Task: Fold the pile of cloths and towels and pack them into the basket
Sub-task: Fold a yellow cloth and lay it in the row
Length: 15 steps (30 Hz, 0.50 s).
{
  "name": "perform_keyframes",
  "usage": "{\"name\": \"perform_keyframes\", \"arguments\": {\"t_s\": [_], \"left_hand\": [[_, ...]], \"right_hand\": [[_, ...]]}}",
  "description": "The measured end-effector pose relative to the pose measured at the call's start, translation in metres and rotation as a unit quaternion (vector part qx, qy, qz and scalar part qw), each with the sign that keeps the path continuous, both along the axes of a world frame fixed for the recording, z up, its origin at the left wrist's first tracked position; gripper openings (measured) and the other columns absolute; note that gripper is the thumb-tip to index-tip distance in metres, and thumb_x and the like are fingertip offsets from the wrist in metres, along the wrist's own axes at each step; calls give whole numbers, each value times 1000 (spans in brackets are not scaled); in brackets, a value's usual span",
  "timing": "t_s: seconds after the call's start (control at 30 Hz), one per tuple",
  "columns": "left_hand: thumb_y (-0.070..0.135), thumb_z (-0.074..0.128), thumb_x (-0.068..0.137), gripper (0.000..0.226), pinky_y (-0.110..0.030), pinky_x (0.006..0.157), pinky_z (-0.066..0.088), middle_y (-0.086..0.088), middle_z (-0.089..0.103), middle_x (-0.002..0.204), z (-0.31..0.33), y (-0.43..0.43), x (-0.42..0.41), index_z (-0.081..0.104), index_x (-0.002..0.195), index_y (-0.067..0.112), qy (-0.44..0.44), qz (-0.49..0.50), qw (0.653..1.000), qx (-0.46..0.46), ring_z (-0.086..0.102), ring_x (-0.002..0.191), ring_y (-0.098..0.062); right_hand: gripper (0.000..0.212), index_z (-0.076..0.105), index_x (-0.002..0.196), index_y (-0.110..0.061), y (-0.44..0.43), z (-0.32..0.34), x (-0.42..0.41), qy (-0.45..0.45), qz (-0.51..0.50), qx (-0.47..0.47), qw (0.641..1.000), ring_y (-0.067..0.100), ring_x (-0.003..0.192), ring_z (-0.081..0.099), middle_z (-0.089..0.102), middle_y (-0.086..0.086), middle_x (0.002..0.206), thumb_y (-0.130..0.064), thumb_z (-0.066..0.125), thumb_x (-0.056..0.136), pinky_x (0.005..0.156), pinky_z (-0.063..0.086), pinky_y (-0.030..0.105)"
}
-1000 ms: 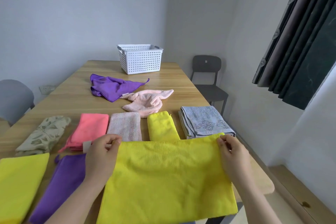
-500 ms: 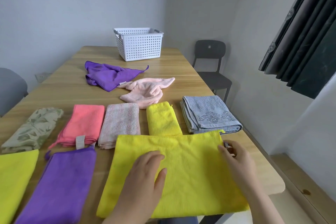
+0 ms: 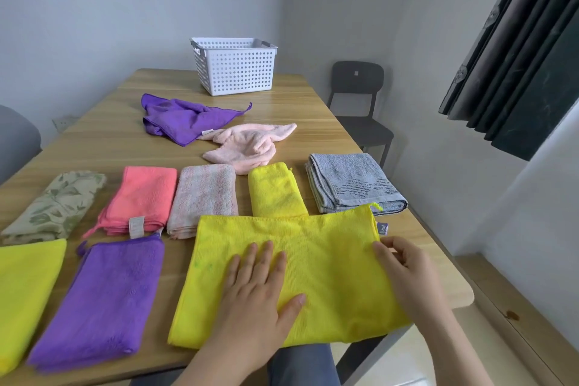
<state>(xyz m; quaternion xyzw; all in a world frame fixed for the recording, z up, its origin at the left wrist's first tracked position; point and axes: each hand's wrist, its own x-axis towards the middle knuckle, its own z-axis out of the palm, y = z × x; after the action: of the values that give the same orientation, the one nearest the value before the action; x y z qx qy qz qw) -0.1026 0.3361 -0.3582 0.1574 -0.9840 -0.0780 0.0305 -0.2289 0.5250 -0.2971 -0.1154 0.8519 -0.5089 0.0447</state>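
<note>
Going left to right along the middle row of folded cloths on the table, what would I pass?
Leaf-patterned cloth → coral pink cloth → pale pink striped towel → small yellow cloth → blue-grey towel.

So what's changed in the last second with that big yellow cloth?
The left hand let go of the large yellow cloth and moved to its middle, pressing flat. The right hand still holds its right edge. The basket and other cloths stayed put.
</note>
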Motion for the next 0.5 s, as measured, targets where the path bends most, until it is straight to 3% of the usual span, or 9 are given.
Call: {"name": "perform_keyframes", "arguments": {"t_s": [0.07, 0.13, 0.2, 0.27, 0.4, 0.5], "left_hand": [[69, 8, 90, 76, -40, 110, 15, 2, 30, 152, 7, 0, 0, 43, 139, 25, 33, -16, 999, 27, 29, 141, -22], [69, 19, 87, 69, -30, 117, 10, 21, 20, 148, 11, -2, 2, 37, 142, 30, 131, -15, 980, 147, 16, 143, -5], [48, 47, 89, 42, -14, 108, 28, 29, 40, 131, 22, -9, 9, 53, 127, 31, 220, 11, 936, 275, 35, 126, 13], [25, 62, 89, 21, -2, 88, 38, 26, 59, 114, 31, -20, 19, 63, 108, 33, 296, 52, 896, 328, 51, 106, 17], [4, 62, 86, 24, -3, 72, 44, 14, 71, 88, 42, -46, 34, 68, 90, 27, 335, 102, 859, 374, 64, 85, 7], [7, 64, 86, 22, -24, 78, 54, 13, 72, 83, 40, -66, 47, 68, 87, 28, 339, 142, 835, 409, 66, 80, -3]], "right_hand": [[9, 66, 90, -27, -6, 8, 3, 15, 6, -14, 1000, 14, 66, 60, 68, -2, 72, -24, 58, 93, 60, 43, 29], [11, 64, 85, -30, -13, 17, 6, 25, 17, -24, 999, 9, 58, 56, 66, -6, 66, -24, 58, 93, 56, 41, 27], [10, 64, 85, -29, -21, 26, 9, 30, 31, -22, 999, 9, 53, 52, 63, -8, 59, -24, 59, 92, 54, 40, 28], [7, 65, 89, -26, -30, 34, 13, 29, 51, -10, 998, 11, 52, 49, 60, -7, 55, -25, 59, 92, 54, 40, 28], [7, 65, 91, -22, -53, 46, 23, 20, 103, -3, 994, 5, 42, 40, 49, -9, 42, -24, 58, 92, 48, 34, 25], [6, 62, 95, -16, -77, 55, 37, -6, 147, 0, 989, 6, 37, 40, 49, -6, 41, -18, 56, 94, 41, 35, 19]]}}
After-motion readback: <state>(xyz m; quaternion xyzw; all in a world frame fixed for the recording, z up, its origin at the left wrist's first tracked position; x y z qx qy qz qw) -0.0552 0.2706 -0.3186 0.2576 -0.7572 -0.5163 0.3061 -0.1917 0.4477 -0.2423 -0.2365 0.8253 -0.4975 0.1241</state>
